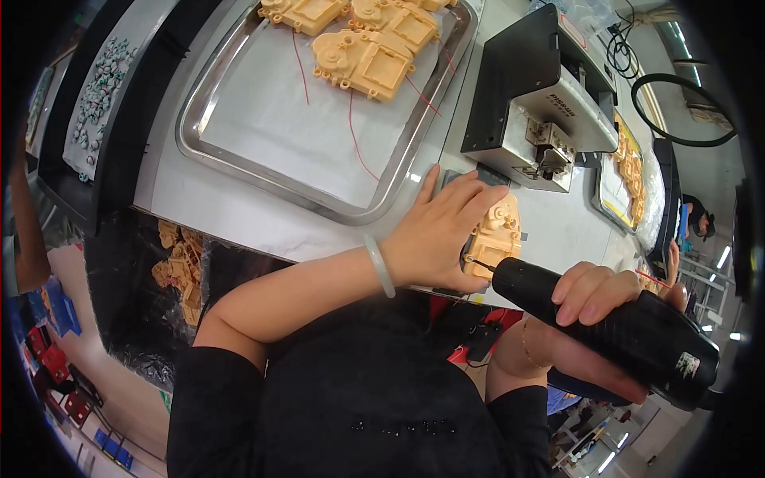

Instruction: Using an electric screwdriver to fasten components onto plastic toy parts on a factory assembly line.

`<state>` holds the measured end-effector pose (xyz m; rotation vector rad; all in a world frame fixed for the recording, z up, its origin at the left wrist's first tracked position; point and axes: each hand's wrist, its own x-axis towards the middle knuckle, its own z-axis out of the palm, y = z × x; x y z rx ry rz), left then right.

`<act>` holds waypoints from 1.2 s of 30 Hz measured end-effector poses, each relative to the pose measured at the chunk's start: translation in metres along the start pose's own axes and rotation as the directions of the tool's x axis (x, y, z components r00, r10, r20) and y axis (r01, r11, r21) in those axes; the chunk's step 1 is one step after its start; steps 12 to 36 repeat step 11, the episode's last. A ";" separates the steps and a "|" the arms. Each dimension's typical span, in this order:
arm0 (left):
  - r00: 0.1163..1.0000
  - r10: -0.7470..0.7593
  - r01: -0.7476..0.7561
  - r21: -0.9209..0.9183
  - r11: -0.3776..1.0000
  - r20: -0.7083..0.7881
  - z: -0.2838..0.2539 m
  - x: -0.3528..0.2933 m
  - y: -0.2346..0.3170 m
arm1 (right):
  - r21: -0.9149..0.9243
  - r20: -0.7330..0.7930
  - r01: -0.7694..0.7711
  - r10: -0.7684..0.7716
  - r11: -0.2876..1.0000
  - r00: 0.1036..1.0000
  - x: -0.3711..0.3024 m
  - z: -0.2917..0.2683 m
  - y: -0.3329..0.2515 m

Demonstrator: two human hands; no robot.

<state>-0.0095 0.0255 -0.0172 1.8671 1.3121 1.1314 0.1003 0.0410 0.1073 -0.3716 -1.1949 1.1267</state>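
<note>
My left hand [450,231] presses on a yellow plastic housing [498,235] that lies at the table's near edge, its fingers and thumb gripping the left side. In my right hand [594,295] is a black electric screwdriver [526,283], wrapped by the fingers and held at a slant. The bit's thin tip meets the housing's near left corner, close to my left thumb. Whether a screw sits under the tip is too small to tell. Just beyond the housing stands a black and silver screw feeder [550,103].
A metal tray [279,195] with several yellow housings and thin red wires lies at the far left. A black bin [119,103] of small parts is left of it. Below the table, a lined box [131,303] holds more yellow parts. Another tray [610,203] sits right.
</note>
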 end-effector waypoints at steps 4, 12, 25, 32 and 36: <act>1.000 -0.004 0.004 -0.007 1.000 -0.016 -0.001 -0.001 -0.001 | -0.045 0.132 0.025 -0.019 0.999 0.991 0.002 0.001 0.003; 1.000 -0.030 0.029 -0.047 0.998 -0.006 -0.001 0.000 0.000 | -0.087 0.491 0.056 -0.006 0.995 0.871 0.011 -0.007 0.007; 1.000 -0.030 0.029 -0.047 0.998 -0.006 -0.001 0.000 0.000 | -0.087 0.491 0.056 -0.006 0.995 0.871 0.011 -0.007 0.007; 1.000 -0.030 0.029 -0.047 0.998 -0.006 -0.001 0.000 0.000 | -0.087 0.491 0.056 -0.006 0.995 0.871 0.011 -0.007 0.007; 1.000 -0.030 0.029 -0.047 0.998 -0.006 -0.001 0.000 0.000 | -0.087 0.491 0.056 -0.006 0.995 0.871 0.011 -0.007 0.007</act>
